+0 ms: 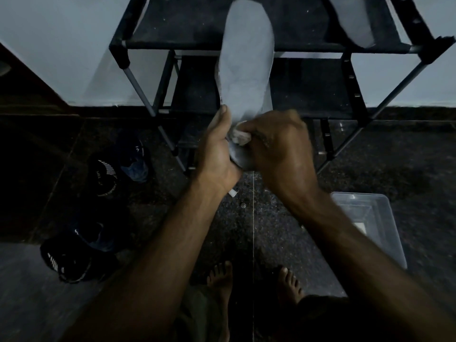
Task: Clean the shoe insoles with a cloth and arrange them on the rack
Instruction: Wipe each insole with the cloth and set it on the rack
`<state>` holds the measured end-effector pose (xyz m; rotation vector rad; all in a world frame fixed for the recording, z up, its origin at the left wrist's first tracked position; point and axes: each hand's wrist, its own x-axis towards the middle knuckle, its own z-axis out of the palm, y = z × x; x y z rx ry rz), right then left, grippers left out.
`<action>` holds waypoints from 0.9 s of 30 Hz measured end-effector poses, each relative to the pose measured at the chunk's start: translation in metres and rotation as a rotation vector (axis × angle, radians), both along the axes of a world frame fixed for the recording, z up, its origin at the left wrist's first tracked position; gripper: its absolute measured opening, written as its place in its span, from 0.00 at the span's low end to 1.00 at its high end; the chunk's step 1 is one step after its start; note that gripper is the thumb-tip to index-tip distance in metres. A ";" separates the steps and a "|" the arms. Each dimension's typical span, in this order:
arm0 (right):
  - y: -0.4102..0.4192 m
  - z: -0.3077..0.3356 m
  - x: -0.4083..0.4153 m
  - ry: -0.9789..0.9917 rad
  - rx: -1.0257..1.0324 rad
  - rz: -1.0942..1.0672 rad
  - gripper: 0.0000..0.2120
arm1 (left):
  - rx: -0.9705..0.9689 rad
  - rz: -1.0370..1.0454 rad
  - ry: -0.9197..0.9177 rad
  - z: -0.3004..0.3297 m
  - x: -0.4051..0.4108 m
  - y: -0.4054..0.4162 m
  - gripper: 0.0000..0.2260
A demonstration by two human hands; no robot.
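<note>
We count two insoles: one held, one on the rack's top shelf, right corner. One cloth, two dark shoes, one clear tub.

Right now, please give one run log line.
left hand: holds insole | right hand: wipes with cloth | rack: one insole

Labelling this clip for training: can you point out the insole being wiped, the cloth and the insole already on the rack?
held insole (246,58): head view, middle of its pale face.
cloth (238,138): head view, bunched part between the hands.
racked insole (355,21): head view, its pale face on the top shelf.
</note>
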<state>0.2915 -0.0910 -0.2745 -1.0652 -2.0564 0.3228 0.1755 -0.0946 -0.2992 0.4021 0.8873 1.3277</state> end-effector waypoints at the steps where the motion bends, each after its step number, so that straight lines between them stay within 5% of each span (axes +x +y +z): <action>1: -0.005 0.001 -0.006 -0.013 -0.013 0.038 0.07 | 0.009 0.010 0.003 -0.002 -0.001 0.000 0.19; 17: 0.001 -0.002 0.000 0.059 -0.048 -0.046 0.07 | -0.011 0.000 -0.077 0.007 -0.002 -0.002 0.25; 20: 0.004 0.001 0.010 0.338 -0.375 -0.039 0.07 | 0.047 -0.018 -0.062 0.009 -0.001 -0.001 0.31; 23: 0.006 0.004 0.014 0.701 -0.714 0.013 0.09 | 0.107 0.032 -0.057 0.009 -0.004 0.002 0.24; 27: 0.007 0.007 0.018 0.810 -0.823 0.030 0.10 | 0.162 0.057 -0.072 0.010 -0.009 0.004 0.26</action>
